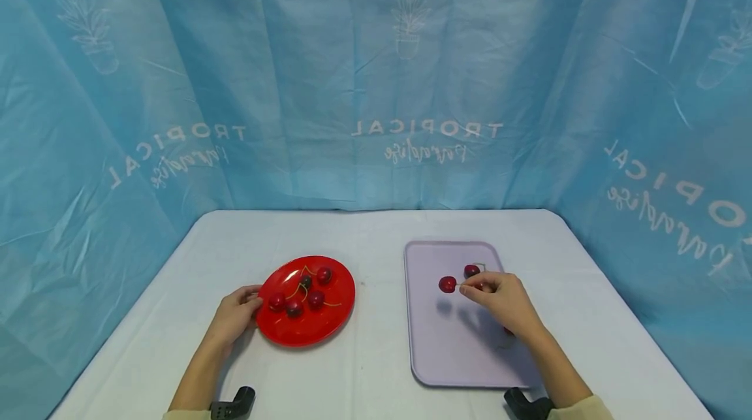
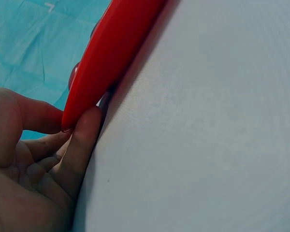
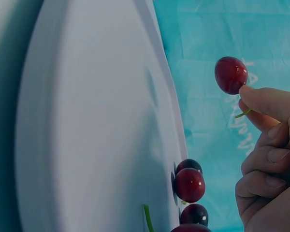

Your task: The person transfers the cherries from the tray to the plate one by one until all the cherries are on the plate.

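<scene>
My left hand [image 1: 234, 317] pinches the left rim of a red plate [image 1: 335, 325]; in the left wrist view the thumb is on top and fingers are beneath the rim [image 2: 106, 53]. Several cherries [image 1: 316, 300] with stems lie on that plate. Over the lilac tray [image 1: 435, 348], my right hand [image 1: 505, 302] holds one dark red cherry [image 3: 230, 75] by its stem, between thumb and index finger. The cherry hangs above the tray, its shadow below it. More cherries [image 3: 189, 185] rest on the tray, partly hidden by the right hand in the head view.
A white cloth [image 1: 376, 368] covers the table under plate and tray. Blue printed curtains [image 1: 376, 80] stand behind and at both sides. Bare cloth separates the plate from the tray.
</scene>
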A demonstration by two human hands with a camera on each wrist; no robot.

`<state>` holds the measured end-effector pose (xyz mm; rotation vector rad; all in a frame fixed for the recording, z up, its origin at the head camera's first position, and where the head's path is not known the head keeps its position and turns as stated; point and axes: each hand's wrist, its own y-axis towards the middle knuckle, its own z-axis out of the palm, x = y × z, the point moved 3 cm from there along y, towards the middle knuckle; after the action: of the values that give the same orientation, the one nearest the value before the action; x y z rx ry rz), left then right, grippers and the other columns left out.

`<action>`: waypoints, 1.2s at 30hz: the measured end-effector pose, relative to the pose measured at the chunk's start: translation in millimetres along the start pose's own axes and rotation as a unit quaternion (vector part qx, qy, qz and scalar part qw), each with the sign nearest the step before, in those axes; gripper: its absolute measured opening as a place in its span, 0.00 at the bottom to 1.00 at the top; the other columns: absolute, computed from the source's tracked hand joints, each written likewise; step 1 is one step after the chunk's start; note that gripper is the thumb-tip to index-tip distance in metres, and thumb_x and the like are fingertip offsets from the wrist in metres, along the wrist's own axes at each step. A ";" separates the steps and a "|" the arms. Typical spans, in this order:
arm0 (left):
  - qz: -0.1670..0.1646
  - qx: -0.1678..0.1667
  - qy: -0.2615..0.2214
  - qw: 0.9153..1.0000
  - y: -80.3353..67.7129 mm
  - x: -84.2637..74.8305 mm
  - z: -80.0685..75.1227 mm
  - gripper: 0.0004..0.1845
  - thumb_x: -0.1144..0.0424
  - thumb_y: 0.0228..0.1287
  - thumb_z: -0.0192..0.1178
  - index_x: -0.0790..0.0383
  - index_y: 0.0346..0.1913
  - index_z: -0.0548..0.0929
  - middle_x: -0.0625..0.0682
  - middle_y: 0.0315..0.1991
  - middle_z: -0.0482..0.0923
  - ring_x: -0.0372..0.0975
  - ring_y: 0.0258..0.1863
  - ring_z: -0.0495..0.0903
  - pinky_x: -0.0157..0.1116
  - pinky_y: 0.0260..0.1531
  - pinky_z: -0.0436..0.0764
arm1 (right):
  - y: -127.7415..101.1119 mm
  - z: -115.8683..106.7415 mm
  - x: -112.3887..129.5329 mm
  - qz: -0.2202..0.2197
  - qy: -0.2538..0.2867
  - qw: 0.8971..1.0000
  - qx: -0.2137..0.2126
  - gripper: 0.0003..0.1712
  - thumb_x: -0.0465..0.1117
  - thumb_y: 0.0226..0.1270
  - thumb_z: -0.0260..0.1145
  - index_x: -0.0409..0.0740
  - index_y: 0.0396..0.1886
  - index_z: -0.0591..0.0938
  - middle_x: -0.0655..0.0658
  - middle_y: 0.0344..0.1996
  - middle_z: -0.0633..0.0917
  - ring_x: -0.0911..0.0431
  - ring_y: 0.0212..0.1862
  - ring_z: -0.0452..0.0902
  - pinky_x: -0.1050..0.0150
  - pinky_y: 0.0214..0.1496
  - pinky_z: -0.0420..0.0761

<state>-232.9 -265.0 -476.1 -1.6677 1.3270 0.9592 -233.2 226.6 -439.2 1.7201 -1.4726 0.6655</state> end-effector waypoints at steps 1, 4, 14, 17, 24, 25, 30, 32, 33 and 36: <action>-0.001 0.000 0.000 1.000 -0.4 -0.1 0.0 0.23 0.63 0.70 0.51 0.71 0.65 0.67 0.67 0.56 0.72 0.49 0.44 0.78 0.36 0.37 0.83 | -0.4 1.5 -0.4 -0.002 0.003 1.000 0.002 0.10 0.51 0.55 0.74 0.51 0.31 0.88 0.48 0.14 0.69 0.55 0.21 0.63 0.65 0.20 0.61; -0.003 0.001 0.000 1.000 -1.3 0.2 0.0 0.23 0.64 0.70 0.50 0.71 0.64 0.67 0.67 0.55 0.72 0.48 0.44 0.78 0.36 0.37 0.83 | -1.4 6.9 -1.4 -0.001 0.012 1.000 0.005 0.08 0.50 0.54 0.75 0.53 0.30 0.88 0.49 0.13 0.70 0.56 0.20 0.63 0.66 0.19 0.61; -0.003 0.002 0.000 1.000 -1.4 -0.7 2.1 0.23 0.64 0.70 0.49 0.71 0.64 0.67 0.67 0.55 0.73 0.47 0.43 0.78 0.36 0.35 0.83 | 2.3 15.9 6.9 -0.012 0.001 1.000 0.007 0.06 0.48 0.54 0.75 0.54 0.29 0.89 0.49 0.13 0.69 0.56 0.19 0.63 0.66 0.17 0.61; 0.000 0.003 -0.004 1.000 -0.8 -1.0 1.8 0.23 0.64 0.70 0.50 0.71 0.64 0.68 0.67 0.55 0.72 0.47 0.43 0.78 0.35 0.36 0.83 | 5.1 15.5 10.9 -0.021 -0.005 1.000 0.005 0.05 0.48 0.54 0.75 0.54 0.29 0.88 0.49 0.13 0.70 0.56 0.19 0.64 0.66 0.16 0.62; -0.001 0.003 -0.011 1.000 -0.2 -0.1 -0.5 0.22 0.65 0.70 0.49 0.71 0.64 0.68 0.67 0.56 0.72 0.47 0.43 0.78 0.36 0.35 0.83 | 11.0 21.0 19.2 -0.039 -0.019 0.999 0.007 0.05 0.49 0.53 0.76 0.58 0.28 0.88 0.50 0.14 0.71 0.55 0.22 0.66 0.66 0.19 0.63; -0.002 0.003 -0.011 1.000 -0.2 0.1 -0.7 0.22 0.65 0.70 0.49 0.71 0.64 0.67 0.67 0.56 0.72 0.47 0.42 0.78 0.36 0.35 0.83 | 11.6 22.5 20.2 -0.038 -0.021 0.999 0.010 0.05 0.49 0.53 0.76 0.58 0.28 0.88 0.50 0.14 0.71 0.55 0.22 0.67 0.66 0.19 0.64; -0.005 0.000 -0.006 1.000 -0.4 0.6 -0.5 0.23 0.65 0.70 0.50 0.71 0.65 0.67 0.68 0.56 0.71 0.47 0.43 0.78 0.35 0.35 0.83 | 16.7 29.3 26.5 -0.034 -0.025 0.999 0.018 0.04 0.50 0.54 0.75 0.60 0.28 0.88 0.50 0.13 0.71 0.55 0.23 0.66 0.65 0.21 0.63; -0.004 -0.001 -0.005 1.000 -0.2 0.3 -0.2 0.23 0.64 0.70 0.50 0.71 0.65 0.67 0.68 0.56 0.72 0.47 0.43 0.78 0.35 0.35 0.83 | 19.8 31.5 29.9 -0.032 -0.019 0.999 0.019 0.03 0.50 0.54 0.75 0.60 0.28 0.88 0.50 0.13 0.71 0.56 0.21 0.64 0.66 0.20 0.62; -0.004 -0.001 -0.004 1.000 -0.2 0.1 0.0 0.23 0.64 0.70 0.50 0.71 0.65 0.67 0.67 0.56 0.72 0.47 0.43 0.78 0.35 0.35 0.83 | 21.4 32.6 31.9 -0.032 -0.014 0.999 0.019 0.03 0.49 0.54 0.75 0.59 0.28 0.88 0.50 0.12 0.70 0.57 0.20 0.63 0.66 0.19 0.61; -0.001 0.000 -0.004 1.000 -0.8 -0.7 0.7 0.23 0.65 0.70 0.49 0.71 0.64 0.67 0.67 0.56 0.72 0.48 0.43 0.78 0.36 0.35 0.83 | 26.2 36.8 35.6 -0.031 0.004 0.999 0.022 0.03 0.48 0.55 0.75 0.58 0.28 0.88 0.50 0.12 0.69 0.58 0.17 0.61 0.67 0.16 0.57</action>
<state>-232.4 -264.1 -475.7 -1.6645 1.3194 0.9639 -255.0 174.8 -426.6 1.7878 -1.4034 0.6764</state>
